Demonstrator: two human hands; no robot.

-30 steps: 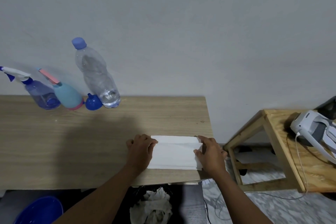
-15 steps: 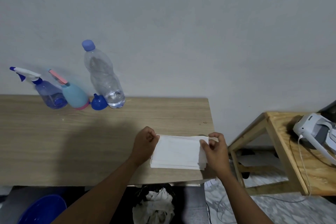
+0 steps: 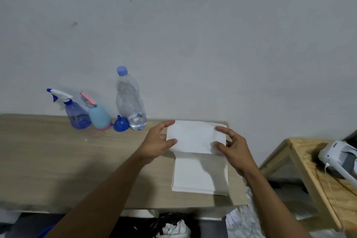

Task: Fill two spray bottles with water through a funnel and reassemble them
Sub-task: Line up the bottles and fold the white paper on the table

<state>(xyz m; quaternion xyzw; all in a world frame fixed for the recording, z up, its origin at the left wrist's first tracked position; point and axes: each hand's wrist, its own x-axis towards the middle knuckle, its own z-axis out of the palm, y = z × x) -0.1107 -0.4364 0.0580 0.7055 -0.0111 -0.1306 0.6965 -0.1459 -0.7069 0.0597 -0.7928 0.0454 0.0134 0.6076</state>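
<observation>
At the back of the wooden table [image 3: 58, 160] stand a clear blue spray bottle [image 3: 76, 114] with a white trigger head and a light-blue spray bottle [image 3: 99, 117] with a pink lever. A blue funnel [image 3: 120, 124] lies beside them, against a nearly empty clear water bottle [image 3: 130, 102] with a blue cap. My left hand [image 3: 160, 141] and right hand [image 3: 230, 146] each pinch one end of a folded white paper towel [image 3: 193, 137], lifted above the table. A stack of white paper towels [image 3: 199, 176] lies under it near the table's right end.
A low wooden stool [image 3: 313, 170] stands to the right with a white device and cable on it. Below the table's front edge a black bin bag [image 3: 172, 224] holds crumpled white paper. A blue basin's rim shows at the bottom left.
Both hands have lifted the top paper towel off the stack and carried it away from me. The view has tilted, so the bottles now sit lower and more central.
</observation>
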